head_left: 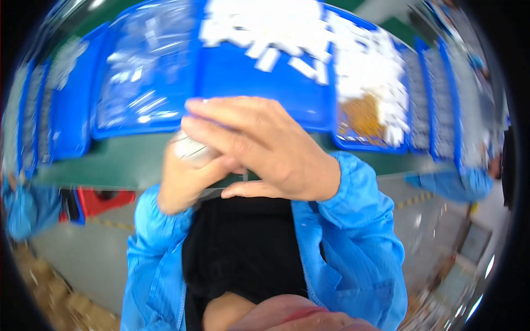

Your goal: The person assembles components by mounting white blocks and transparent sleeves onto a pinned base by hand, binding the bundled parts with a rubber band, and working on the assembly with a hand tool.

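Note:
My left hand (185,179) is closed round a small white piece (192,149) with thin dark lines on it; its exact kind is blurred. Reaching over it from the right, my right hand (270,146) has its fingers stretched out and its thumb apart. Its fingers partly cover the white piece and the left fingers; whether they touch the piece I cannot tell. Just beyond both hands stands a blue tray (243,71) with many small white blocks (268,59) heaped at its far side.
Left of it, another blue tray (99,129) holds clear plastic pieces (149,66). On the right, a blue tray (359,147) carries white pieces (364,60) and orange-brown small parts (364,116). More trays line both sides of the green table (132,165). Blue-sleeved people (458,182) are at both edges.

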`<state>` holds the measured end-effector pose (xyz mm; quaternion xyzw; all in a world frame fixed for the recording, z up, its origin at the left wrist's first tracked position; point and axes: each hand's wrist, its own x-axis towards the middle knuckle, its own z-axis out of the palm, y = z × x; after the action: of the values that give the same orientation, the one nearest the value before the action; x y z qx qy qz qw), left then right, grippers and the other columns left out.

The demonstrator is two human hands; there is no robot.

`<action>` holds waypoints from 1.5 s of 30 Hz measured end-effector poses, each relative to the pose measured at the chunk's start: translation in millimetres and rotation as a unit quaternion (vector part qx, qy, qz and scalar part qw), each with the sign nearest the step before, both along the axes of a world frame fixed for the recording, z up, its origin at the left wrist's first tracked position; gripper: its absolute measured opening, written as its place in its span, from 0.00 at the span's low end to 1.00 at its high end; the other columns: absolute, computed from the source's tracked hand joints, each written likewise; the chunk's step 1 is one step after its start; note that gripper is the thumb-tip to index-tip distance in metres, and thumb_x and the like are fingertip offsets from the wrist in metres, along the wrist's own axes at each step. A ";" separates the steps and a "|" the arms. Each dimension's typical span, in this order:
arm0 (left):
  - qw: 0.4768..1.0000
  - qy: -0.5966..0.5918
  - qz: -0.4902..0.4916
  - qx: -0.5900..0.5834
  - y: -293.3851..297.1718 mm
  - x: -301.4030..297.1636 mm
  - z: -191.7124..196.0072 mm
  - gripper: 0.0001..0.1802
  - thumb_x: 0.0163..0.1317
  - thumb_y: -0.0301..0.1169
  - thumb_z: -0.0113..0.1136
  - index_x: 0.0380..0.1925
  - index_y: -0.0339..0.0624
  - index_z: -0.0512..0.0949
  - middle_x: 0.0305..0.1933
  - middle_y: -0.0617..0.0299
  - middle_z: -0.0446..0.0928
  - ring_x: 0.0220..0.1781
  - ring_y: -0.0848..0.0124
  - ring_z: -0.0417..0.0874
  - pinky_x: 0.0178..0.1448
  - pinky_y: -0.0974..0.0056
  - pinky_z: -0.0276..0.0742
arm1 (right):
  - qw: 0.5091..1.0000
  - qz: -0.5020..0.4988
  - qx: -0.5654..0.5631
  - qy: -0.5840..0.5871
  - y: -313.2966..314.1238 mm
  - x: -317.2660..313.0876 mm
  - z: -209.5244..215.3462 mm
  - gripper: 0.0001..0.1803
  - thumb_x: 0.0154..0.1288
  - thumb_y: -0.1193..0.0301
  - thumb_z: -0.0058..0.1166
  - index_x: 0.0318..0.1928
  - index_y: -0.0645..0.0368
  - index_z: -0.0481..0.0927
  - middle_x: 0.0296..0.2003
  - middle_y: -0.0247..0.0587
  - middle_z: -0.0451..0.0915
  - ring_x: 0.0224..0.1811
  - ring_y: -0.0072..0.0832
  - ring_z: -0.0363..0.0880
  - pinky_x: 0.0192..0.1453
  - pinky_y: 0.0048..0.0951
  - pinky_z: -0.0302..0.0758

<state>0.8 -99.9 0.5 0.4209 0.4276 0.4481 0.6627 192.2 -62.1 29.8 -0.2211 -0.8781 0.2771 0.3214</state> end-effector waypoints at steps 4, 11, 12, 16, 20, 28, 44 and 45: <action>0.990 0.077 0.091 0.072 7.1 -2.7 -7.4 0.21 0.48 0.15 0.72 0.40 0.38 0.74 0.31 0.65 0.75 0.32 0.79 0.75 0.37 0.73 0.73 | 0.942 -0.335 0.010 -0.019 -1.5 94.4 -5.9 0.26 0.56 0.71 0.68 0.56 0.58 0.78 0.52 0.47 0.78 0.52 0.42 0.78 0.59 0.38 0.73; 0.986 0.114 0.090 0.083 19.2 -0.4 -16.8 0.20 0.49 0.17 0.73 0.39 0.40 0.74 0.30 0.66 0.74 0.31 0.80 0.74 0.37 0.74 0.71 | 0.790 -0.581 0.101 -0.164 -10.7 187.3 -31.8 0.12 0.61 0.72 0.63 0.46 0.55 0.83 0.38 0.38 0.81 0.38 0.34 0.79 0.46 0.35 0.71; 0.987 0.117 0.077 0.081 18.9 1.2 -17.5 0.20 0.50 0.17 0.73 0.39 0.40 0.74 0.30 0.67 0.74 0.31 0.81 0.73 0.37 0.75 0.71 | 0.772 -0.583 0.153 -0.204 -5.7 188.3 -32.5 0.11 0.61 0.72 0.64 0.45 0.54 0.84 0.37 0.37 0.81 0.37 0.33 0.78 0.44 0.34 0.70; 0.986 0.114 0.069 0.100 21.2 10.3 -9.6 0.21 0.51 0.17 0.71 0.43 0.39 0.74 0.29 0.69 0.73 0.31 0.82 0.73 0.38 0.76 0.70 | 0.783 -0.548 0.200 -0.214 14.3 196.5 -47.5 0.07 0.59 0.72 0.65 0.38 0.56 0.84 0.30 0.38 0.81 0.34 0.36 0.78 0.41 0.36 0.71; 0.972 0.177 0.085 0.133 22.0 3.8 -16.6 0.13 0.48 0.21 0.76 0.33 0.36 0.81 0.36 0.62 0.79 0.36 0.74 0.79 0.43 0.71 0.75 | 0.776 -0.584 0.194 -0.138 10.4 204.9 -30.9 0.05 0.59 0.74 0.65 0.36 0.61 0.83 0.30 0.37 0.82 0.32 0.28 0.78 0.39 0.30 0.73; 0.950 0.050 0.124 0.283 31.0 22.0 -32.8 0.20 0.50 0.24 0.77 0.41 0.37 0.77 0.45 0.56 0.84 0.45 0.71 0.85 0.50 0.67 0.82 | 0.947 -0.315 -0.037 0.045 -7.7 20.8 -13.0 0.07 0.57 0.78 0.65 0.35 0.60 0.81 0.33 0.37 0.79 0.37 0.28 0.75 0.45 0.26 0.71; 0.947 0.065 -0.191 0.251 23.2 9.4 -31.2 0.18 0.46 0.27 0.74 0.36 0.36 0.78 0.33 0.58 0.82 0.28 0.72 0.80 0.36 0.65 0.79 | 0.989 0.029 -0.013 -0.146 13.2 -7.6 10.2 0.39 0.46 0.48 0.72 0.54 0.60 0.77 0.51 0.42 0.82 0.57 0.36 0.79 0.71 0.48 0.57; 0.943 0.087 -0.179 0.268 24.6 8.6 -25.5 0.17 0.46 0.27 0.74 0.35 0.36 0.77 0.31 0.60 0.81 0.29 0.73 0.80 0.36 0.66 0.78 | 0.989 0.023 -0.009 -0.145 14.1 -0.2 9.8 0.39 0.46 0.48 0.72 0.54 0.60 0.77 0.51 0.42 0.82 0.57 0.36 0.79 0.71 0.48 0.57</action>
<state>9.4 -75.3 -24.9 0.6899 0.2651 0.3823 0.5546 192.0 -48.0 39.6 -0.2417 -0.9178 0.2573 0.1819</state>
